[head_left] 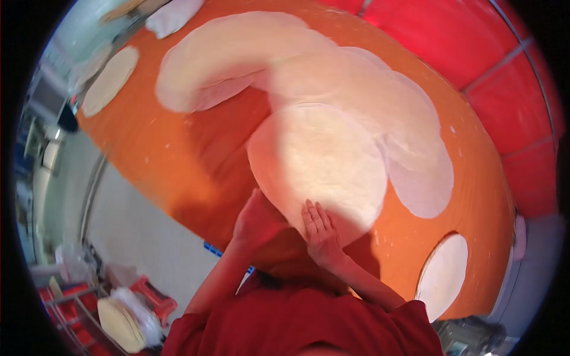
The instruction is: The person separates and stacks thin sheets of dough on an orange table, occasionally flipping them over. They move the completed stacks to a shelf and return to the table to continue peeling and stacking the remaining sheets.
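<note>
A large round sheet of pale dough (pixel 326 160) lies flat on the orange cloth of the table (pixel 160 154), nearest to me. My right hand (pixel 320 234) rests on its lower edge, palm down, with the fingers stretched out. Beside the dough's lower left edge is my left hand (pixel 258 216); it is blurred and its fingers cannot be made out. More thin round sheets (pixel 237 47) overlap in a curved row behind the near one and down its right side.
Separate stacks of round sheets lie at the right (pixel 444 276) and far left (pixel 111 81) of the table. Red panels (pixel 445 41) border its far side. At lower left, a rack (pixel 77 314) stands beside pale rounds (pixel 120 324) and plastic bags.
</note>
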A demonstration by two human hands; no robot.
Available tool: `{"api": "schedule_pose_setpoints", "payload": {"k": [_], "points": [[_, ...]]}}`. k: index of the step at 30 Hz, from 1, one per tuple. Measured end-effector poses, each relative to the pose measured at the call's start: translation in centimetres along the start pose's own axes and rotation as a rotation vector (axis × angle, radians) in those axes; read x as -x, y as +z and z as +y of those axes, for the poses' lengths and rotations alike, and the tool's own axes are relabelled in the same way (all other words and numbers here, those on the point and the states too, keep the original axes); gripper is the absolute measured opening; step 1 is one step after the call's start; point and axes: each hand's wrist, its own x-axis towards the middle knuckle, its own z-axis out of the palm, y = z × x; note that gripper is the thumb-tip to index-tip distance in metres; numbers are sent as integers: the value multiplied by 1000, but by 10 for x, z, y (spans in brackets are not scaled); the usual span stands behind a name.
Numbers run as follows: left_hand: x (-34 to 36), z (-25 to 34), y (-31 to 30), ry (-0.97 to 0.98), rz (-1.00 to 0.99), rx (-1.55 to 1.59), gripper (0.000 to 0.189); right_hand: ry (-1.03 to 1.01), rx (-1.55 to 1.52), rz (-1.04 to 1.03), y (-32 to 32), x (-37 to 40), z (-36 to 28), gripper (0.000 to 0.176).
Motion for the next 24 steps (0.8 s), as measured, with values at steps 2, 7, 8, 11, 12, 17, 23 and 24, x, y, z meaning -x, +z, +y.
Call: {"api": "schedule_pose_setpoints", "payload": {"k": [2,7,8,11,12,17,23,24], "points": [[-1,4,11,-376,29,1631,40,277,197,-352,-33,-24,-4,33],[-15,3,27,-1073,-172,3067,25,950,292,-57,-187,-143,1,40],[-17,4,31,-1045,-204,3027,21,692,277,100,-224,-155,19,29],[-41,6,39,-1124,-93,2954,17,65,455,408,-312,-189,41,15],[-51,4,38,-1128,-87,2948,17,6,578,492,-326,-199,27,15],[-106,5,73,-1119,57,3043,14,-79,1008,361,-306,-210,11,22],[-150,-39,109,-1244,205,2942,7,80,770,-124,-166,-126,71,21],[-159,-50,123,-1263,253,2926,7,137,744,-282,-142,-92,110,14]]}}
